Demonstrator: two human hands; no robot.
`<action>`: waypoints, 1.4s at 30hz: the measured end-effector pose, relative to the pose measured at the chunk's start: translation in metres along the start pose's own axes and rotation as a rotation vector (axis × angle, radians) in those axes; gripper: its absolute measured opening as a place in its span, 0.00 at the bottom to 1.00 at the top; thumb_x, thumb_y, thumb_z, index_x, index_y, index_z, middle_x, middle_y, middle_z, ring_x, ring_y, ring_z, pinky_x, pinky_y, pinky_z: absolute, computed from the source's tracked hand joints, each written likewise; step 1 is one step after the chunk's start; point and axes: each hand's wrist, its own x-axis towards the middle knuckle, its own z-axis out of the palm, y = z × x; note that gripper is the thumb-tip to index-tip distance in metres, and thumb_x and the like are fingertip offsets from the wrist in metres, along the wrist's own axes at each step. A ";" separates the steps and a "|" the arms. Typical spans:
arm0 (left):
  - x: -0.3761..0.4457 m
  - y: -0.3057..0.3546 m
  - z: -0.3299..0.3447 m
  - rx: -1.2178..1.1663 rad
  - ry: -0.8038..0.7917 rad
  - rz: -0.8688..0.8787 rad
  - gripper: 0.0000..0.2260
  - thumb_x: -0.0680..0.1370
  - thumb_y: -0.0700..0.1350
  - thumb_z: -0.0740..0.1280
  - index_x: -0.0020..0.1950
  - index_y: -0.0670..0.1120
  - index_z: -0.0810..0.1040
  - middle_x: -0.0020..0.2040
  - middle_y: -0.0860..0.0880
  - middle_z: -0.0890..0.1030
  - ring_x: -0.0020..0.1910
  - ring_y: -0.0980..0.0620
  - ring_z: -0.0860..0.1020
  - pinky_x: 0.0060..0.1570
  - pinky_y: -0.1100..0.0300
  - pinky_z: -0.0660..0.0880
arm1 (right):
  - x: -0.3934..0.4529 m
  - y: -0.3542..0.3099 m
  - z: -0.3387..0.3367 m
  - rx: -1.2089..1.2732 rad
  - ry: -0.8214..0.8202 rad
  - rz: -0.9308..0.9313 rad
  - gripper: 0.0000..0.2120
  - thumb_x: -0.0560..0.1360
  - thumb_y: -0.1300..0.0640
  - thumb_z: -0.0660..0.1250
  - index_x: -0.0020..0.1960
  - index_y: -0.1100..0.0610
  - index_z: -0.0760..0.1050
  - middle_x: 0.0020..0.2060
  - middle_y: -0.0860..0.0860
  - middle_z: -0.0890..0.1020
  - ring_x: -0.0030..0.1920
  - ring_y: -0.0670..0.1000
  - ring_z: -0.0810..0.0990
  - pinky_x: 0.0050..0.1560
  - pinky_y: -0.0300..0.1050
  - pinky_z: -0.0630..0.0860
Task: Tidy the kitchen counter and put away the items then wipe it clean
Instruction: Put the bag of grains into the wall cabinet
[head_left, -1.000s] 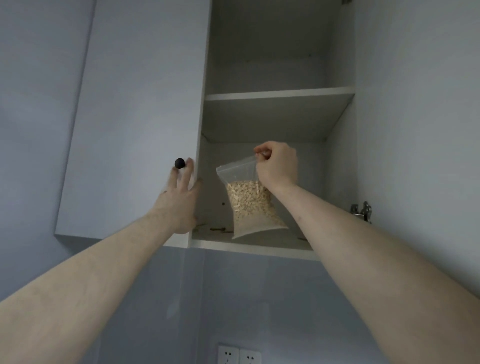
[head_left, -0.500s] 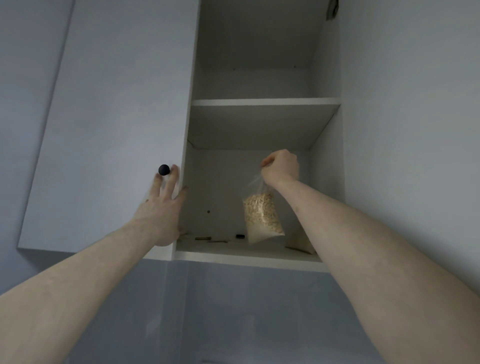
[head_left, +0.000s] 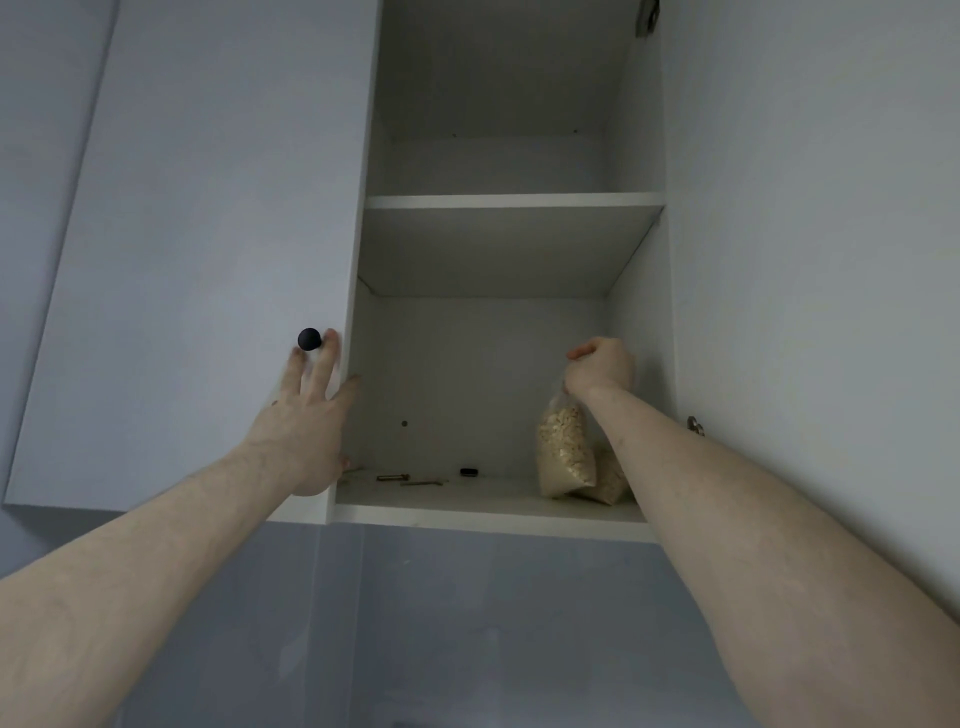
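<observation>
Clear plastic bag (head_left: 563, 452) of pale flakes: right hand (head_left: 602, 364) pinches its top. Left hand (head_left: 306, 415) flat, fingers straight, on smooth cabinet door (head_left: 208, 234).

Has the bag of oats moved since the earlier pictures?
Yes. The bag of oats, held by the right hand, went deeper and rightward toward the cabinet's right wall.
</observation>
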 end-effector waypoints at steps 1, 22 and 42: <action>0.000 0.000 0.000 0.000 -0.002 0.000 0.42 0.80 0.56 0.68 0.83 0.50 0.43 0.75 0.42 0.21 0.79 0.35 0.33 0.76 0.47 0.61 | 0.000 0.002 0.001 -0.009 0.006 0.000 0.12 0.73 0.68 0.69 0.49 0.55 0.85 0.53 0.54 0.86 0.57 0.55 0.83 0.57 0.42 0.78; -0.001 0.000 0.000 -0.011 0.000 -0.004 0.39 0.79 0.56 0.69 0.83 0.53 0.50 0.75 0.44 0.21 0.79 0.36 0.32 0.71 0.47 0.70 | -0.009 0.009 -0.006 -0.331 -0.286 0.006 0.08 0.73 0.58 0.75 0.41 0.62 0.80 0.44 0.56 0.86 0.47 0.55 0.85 0.30 0.38 0.72; 0.000 0.000 0.001 0.015 0.017 -0.007 0.38 0.80 0.56 0.67 0.83 0.52 0.50 0.76 0.42 0.22 0.79 0.35 0.33 0.74 0.48 0.65 | -0.007 0.022 -0.016 -0.491 -0.147 -0.060 0.09 0.75 0.55 0.74 0.47 0.61 0.81 0.47 0.57 0.84 0.49 0.58 0.84 0.38 0.43 0.76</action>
